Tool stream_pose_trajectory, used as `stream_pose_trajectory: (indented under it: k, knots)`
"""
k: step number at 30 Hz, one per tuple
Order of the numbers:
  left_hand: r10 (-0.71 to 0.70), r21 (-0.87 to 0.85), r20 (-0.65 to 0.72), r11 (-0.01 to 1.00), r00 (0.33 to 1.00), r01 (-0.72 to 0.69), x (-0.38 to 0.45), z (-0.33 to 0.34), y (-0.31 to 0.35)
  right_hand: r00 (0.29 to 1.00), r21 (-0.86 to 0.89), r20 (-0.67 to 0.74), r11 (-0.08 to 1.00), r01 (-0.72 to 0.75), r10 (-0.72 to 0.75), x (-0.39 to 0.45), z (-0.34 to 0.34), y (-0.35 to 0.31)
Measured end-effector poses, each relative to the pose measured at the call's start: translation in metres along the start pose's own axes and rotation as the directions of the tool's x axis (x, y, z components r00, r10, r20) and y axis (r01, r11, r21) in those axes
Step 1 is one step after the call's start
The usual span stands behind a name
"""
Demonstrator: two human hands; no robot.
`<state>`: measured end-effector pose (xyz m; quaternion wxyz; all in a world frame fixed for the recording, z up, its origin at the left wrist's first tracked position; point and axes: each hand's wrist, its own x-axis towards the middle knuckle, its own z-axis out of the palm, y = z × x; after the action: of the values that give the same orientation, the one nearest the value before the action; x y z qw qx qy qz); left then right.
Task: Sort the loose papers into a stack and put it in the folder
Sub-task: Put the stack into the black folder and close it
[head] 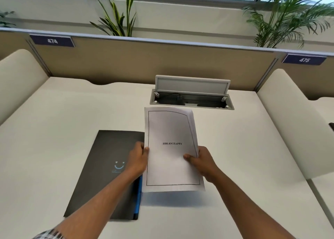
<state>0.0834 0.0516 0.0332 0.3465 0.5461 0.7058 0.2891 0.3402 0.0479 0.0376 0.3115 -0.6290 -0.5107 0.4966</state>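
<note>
The left hand [138,158] and right hand [202,162] each hold a grip on one side edge of the paper stack [171,148], raised above the tabletop [54,121] just right of the closed dark folder [104,166]. Sheets fan slightly at the right edge. Recommended: tap the bottom edge on the tabletop to square the stack, keeping both grips light, before opening the folder.

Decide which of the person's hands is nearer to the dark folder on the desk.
Left. The left hand grips the paper stack's left edge directly above the folder; the right hand grips the stack's right edge, beyond the papers.
</note>
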Motion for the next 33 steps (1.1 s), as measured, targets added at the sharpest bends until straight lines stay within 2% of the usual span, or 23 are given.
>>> stream_pose_trajectory:
  k: [4, 6, 8, 10, 11, 13, 16, 19, 21, 28, 33]
  knots:
    - [0.021, 0.047, -0.23, 0.999, 0.973, -0.011, -0.019, -0.014, -0.053, 0.992, 0.1, -0.024, 0.988, -0.121, 0.124, -0.006, 0.011, 0.003]
    - [0.053, 0.088, -0.257, 0.996, 0.965, -0.031, -0.025, -0.018, -0.074, 0.987, 0.168, -0.033, 0.974, -0.152, 0.159, -0.009, 0.013, 0.002]
    - [0.163, 0.155, -0.084, 0.977, 0.983, -0.148, -0.025, -0.018, -0.084, 0.986, 0.212, -0.021, 0.965, -0.158, 0.166, -0.013, 0.017, -0.003]
    - [0.256, 0.14, 0.182, 0.949, 0.949, -0.283, -0.027, -0.014, -0.086, 0.988, 0.195, -0.01, 0.969, -0.15, 0.155, -0.015, 0.023, -0.01]
    - [0.247, 0.093, 0.27, 0.955, 0.93, -0.281, -0.03, -0.014, -0.086, 0.99, 0.167, -0.003, 0.976, -0.139, 0.141, -0.016, 0.026, -0.014]
    - [0.187, 0.132, 0.347, 0.96, 0.919, -0.245, -0.034, -0.012, -0.091, 0.994, 0.078, 0.007, 0.991, -0.109, 0.109, -0.018, 0.033, -0.021]
    - [0.228, 0.414, 0.443, 0.806, 0.867, -0.423, -0.033, -0.008, -0.099, 0.997, -0.116, -0.001, 0.99, -0.077, 0.078, -0.022, 0.039, -0.025]
    - [0.191, 0.506, 0.407, 0.767, 0.893, -0.394, -0.036, -0.007, -0.097, 0.996, -0.288, -0.05, 0.954, -0.083, 0.071, -0.027, 0.041, -0.02]
    - [0.18, 0.529, 0.347, 0.773, 0.92, -0.351, -0.041, -0.008, -0.096, 0.995, -0.329, -0.069, 0.94, -0.094, 0.075, -0.033, 0.038, -0.012]
    - [0.166, 0.546, 0.166, 0.806, 0.972, -0.23, -0.044, -0.006, -0.101, 0.98, -0.303, -0.158, 0.939, -0.161, 0.117, -0.05, 0.034, 0.014]
    - [0.015, 0.601, 0.119, 0.795, 0.993, -0.084, -0.047, 0.0, -0.09, 0.973, -0.271, -0.188, 0.945, -0.185, 0.136, -0.053, 0.04, 0.027]
